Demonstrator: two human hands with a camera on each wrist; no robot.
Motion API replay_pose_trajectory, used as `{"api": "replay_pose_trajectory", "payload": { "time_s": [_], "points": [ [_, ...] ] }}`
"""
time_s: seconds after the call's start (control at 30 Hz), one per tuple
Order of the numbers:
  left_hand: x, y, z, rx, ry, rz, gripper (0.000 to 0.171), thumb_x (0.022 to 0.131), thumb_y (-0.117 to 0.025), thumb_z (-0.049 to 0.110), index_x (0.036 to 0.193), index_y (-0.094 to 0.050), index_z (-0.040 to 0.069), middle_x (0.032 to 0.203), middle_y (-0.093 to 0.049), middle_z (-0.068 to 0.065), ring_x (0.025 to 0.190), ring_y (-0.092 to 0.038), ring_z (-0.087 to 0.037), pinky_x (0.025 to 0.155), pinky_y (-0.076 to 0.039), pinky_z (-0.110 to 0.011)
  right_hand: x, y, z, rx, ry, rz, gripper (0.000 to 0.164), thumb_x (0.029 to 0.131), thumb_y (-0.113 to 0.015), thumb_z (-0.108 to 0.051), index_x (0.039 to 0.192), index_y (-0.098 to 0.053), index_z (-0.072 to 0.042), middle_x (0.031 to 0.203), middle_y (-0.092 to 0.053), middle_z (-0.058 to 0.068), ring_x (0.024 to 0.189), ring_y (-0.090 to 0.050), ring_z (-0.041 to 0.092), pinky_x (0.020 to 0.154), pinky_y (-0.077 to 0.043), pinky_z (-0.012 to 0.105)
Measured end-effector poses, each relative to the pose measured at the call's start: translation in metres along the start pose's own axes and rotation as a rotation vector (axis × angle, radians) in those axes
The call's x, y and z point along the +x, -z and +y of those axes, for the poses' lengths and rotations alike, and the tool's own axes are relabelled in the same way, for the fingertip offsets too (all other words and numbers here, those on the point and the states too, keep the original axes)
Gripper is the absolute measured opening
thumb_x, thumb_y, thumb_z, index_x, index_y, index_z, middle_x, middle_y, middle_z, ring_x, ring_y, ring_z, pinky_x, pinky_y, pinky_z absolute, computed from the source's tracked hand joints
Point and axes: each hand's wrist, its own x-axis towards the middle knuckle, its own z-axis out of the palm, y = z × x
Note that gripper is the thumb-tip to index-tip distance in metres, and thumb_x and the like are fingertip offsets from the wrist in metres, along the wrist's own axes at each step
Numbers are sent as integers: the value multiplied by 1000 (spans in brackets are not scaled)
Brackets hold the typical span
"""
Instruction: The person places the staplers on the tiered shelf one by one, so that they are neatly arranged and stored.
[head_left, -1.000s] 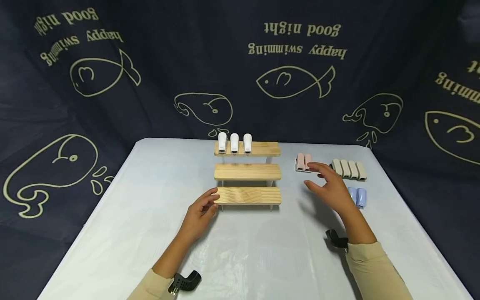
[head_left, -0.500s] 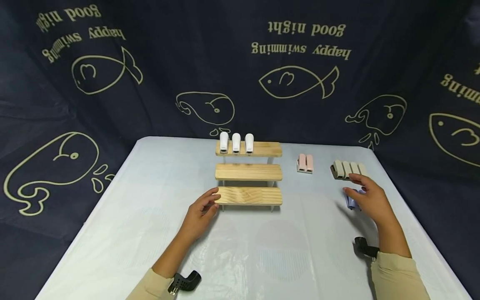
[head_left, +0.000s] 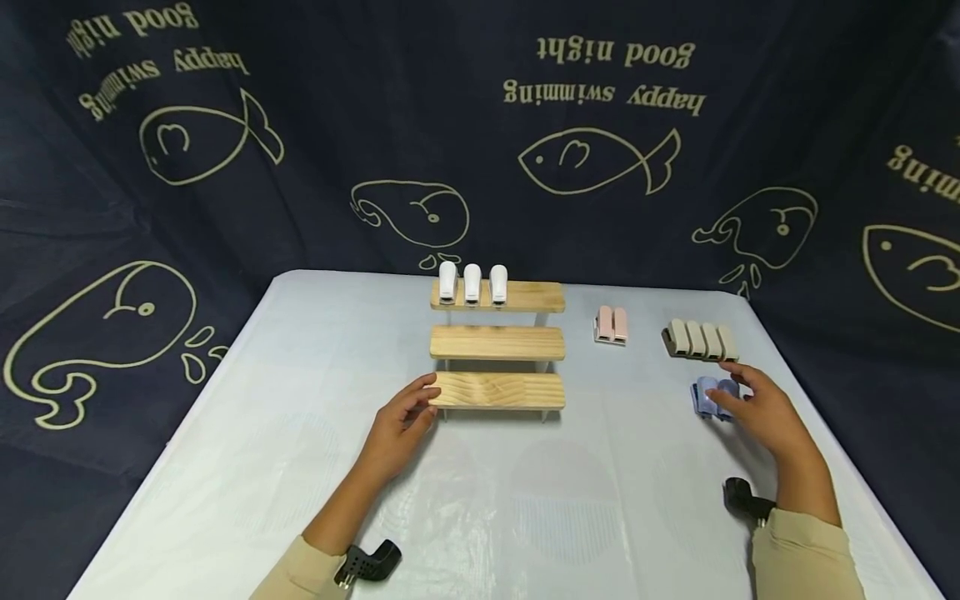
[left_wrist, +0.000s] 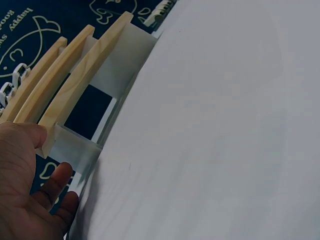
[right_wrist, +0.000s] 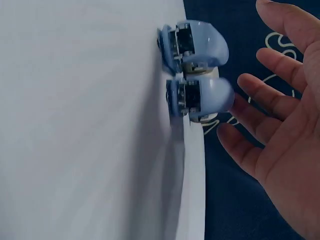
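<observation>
Two light-blue mini staplers point(head_left: 706, 395) stand side by side at the right of the table. My right hand point(head_left: 767, 412) is over them, its fingers spread and relaxed. In the right wrist view, one blue stapler point(right_wrist: 212, 95) has a fingertip right at its rounded end. On the left, my left hand point(head_left: 399, 425) touches the left end of the lowest board point(head_left: 498, 390) of a three-step wooden stand. From the left wrist view, a digit point(left_wrist: 35, 135) lies against that board's end and the other fingers are loose. Three white mini staplers point(head_left: 472, 285) stand on the top board point(head_left: 532, 296).
Two pink staplers point(head_left: 611, 325) stand right of the stand. Behind the blue pair is a row of several beige staplers point(head_left: 703, 340). The middle board point(head_left: 498, 342) is bare wood. A white cloth point(head_left: 570, 500) covers the table, and a dark printed curtain point(head_left: 480, 167) hangs behind.
My right hand has moved right and toward me, from beside the pink staplers to the blue ones. The left hand stays at the lowest board.
</observation>
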Motion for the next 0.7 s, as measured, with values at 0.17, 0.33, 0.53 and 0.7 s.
{"api": "replay_pose_trajectory", "payload": {
  "time_s": [0.17, 0.33, 0.53, 0.7],
  "points": [
    [0, 0, 0, -7, 3, 0, 27, 97, -64, 8, 124, -66, 4, 146, -52, -2, 108, -59, -21, 86, -53, -28, -1, 2, 6, 8, -27, -15, 64, 98, -64, -26, 143, -38, 12, 141, -36, 42, 126, -35, 60, 95, -34, 71],
    [-1, -1, 1, -7, 6, 4, 28, 97, -65, 9, 124, -66, 4, 146, -52, -2, 108, -59, -21, 86, -53, -29, -5, 0, 13, 12, -58, -36, 67, 97, -65, -26, 143, -35, 13, 138, -38, 43, 122, -39, 60, 91, -40, 66],
    [-1, 0, 0, -3, 4, 1, 28, 97, -65, 10, 125, -66, 4, 146, -51, -3, 109, -60, -22, 86, -53, -29, -8, -6, 24, 1, -103, -50, 72, 96, -67, -27, 146, -32, 11, 132, -44, 43, 116, -47, 50, 73, -45, 32],
    [0, 1, 0, -8, 11, 0, 28, 98, -65, 10, 125, -66, 4, 146, -52, -1, 108, -60, -21, 86, -53, -29, -9, -8, 30, 20, -77, -35, 74, 94, -70, -23, 147, -30, 11, 130, -46, 42, 112, -50, 48, 66, -42, 15]
  ]
}}
